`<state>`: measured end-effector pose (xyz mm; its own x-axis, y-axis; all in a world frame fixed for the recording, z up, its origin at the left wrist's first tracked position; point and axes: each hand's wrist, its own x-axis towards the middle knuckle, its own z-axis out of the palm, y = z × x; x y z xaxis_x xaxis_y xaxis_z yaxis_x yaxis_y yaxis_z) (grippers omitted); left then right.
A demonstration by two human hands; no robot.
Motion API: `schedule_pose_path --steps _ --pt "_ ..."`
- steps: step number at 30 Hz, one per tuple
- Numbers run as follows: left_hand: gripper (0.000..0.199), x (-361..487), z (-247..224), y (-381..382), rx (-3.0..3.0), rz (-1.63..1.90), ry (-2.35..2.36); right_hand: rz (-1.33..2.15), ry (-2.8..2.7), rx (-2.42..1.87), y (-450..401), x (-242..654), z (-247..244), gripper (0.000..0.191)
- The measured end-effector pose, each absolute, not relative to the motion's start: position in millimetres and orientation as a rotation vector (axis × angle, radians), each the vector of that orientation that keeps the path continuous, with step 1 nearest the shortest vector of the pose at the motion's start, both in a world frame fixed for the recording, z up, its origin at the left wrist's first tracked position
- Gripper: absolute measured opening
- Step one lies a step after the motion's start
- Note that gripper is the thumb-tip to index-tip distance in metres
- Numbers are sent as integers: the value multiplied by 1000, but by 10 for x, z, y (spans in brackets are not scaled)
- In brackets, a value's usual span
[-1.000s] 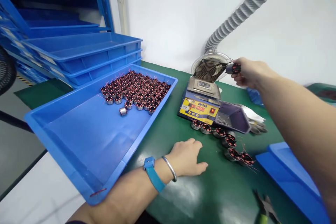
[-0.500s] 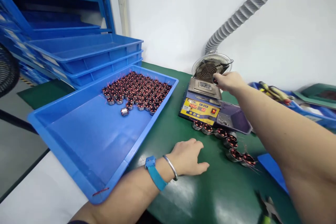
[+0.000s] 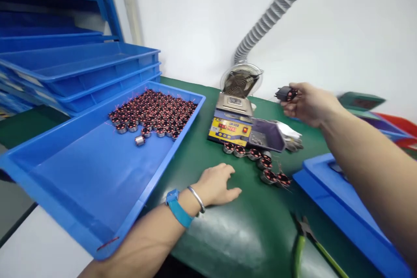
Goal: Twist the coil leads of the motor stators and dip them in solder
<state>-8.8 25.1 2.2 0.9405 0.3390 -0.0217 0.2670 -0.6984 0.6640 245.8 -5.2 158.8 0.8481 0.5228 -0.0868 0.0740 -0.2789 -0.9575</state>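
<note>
Above the right side of the bench, my right hand (image 3: 308,103) is closed on a dark motor stator (image 3: 285,94) with copper windings, its fingers round one end. My left hand (image 3: 216,184) lies on the green mat (image 3: 234,234), fingers stretched and apart, holding nothing. Ahead of it is a curved line of wound stators (image 3: 254,154) with wire ends sticking up. Behind them sits the yellow-fronted solder pot (image 3: 230,130) with a lit display. To the left, a large blue tray (image 3: 94,191) carries many similar stators (image 3: 156,110) packed at its far end.
A grey duct hose (image 3: 267,15) drops to a round hood (image 3: 243,80) behind the pot. A purple bin (image 3: 269,135) stands beside the pot. Green-handled cutters (image 3: 302,230) lie near the front, next to a blue tray (image 3: 342,208). Stacked blue trays (image 3: 120,80) stand at the back left.
My right hand has moved right, away from above the solder pot, with the stator in it. The view has turned to the right. My left hand stays resting on the mat.
</note>
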Motion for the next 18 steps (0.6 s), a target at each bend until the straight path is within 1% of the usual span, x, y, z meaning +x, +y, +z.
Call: schedule_pose_path --steps 2,6,9,12,15,18 --pt "40 -88 -4 245 2356 190 421 457 -447 -1750 -474 2409 1529 30" --pt "34 -65 -68 245 2332 253 409 285 -403 -1766 -1459 2440 1304 12" --pt "31 -39 -93 257 2333 236 376 92 -306 -1959 -2249 2550 1097 26" --pt "29 -36 -99 254 2332 238 350 -80 -178 -2271 -2900 2661 876 35" --pt "27 -39 -114 246 2323 285 353 -158 -219 -2532 -3241 2761 649 32" --pt "27 -40 -129 247 2297 311 358 -277 -443 -2685 -3319 2874 470 29"
